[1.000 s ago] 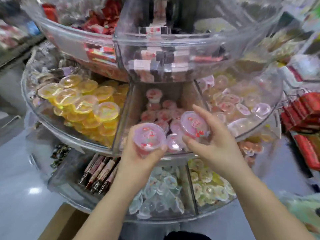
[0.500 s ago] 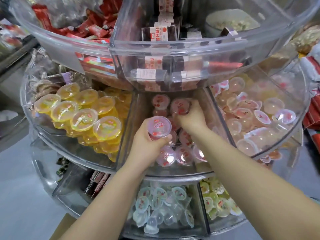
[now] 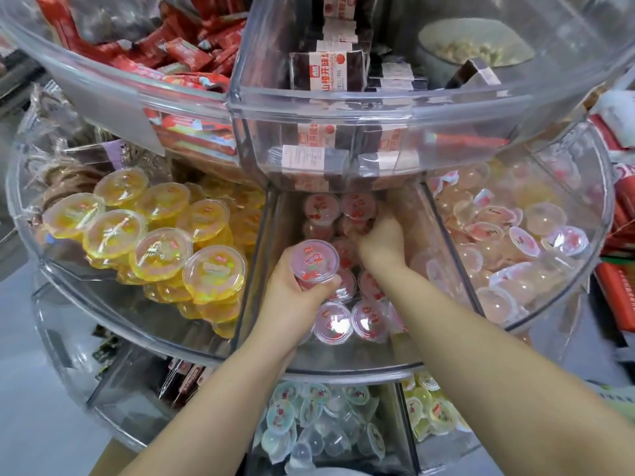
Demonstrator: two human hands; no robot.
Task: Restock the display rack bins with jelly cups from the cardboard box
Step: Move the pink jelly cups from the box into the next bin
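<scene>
While left hand (image 3: pixel 292 293) grips pink jelly cup (image 3: pixel 314 261) lid-up, right hand (image 3: pixel 379 240) fingers clamp cup (image 3: pixel 357 209) deeper.

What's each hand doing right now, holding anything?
Left hand: grips a pink jelly cup over the middle bin.
Right hand: deep in that bin among the cups; grip cannot be told.

Glossy clear plastic display rack bins (image 3: pixel 343 108) hold shiny, smooth, film-lidded plastic jelly cups (image 3: pixel 333 321).
</scene>
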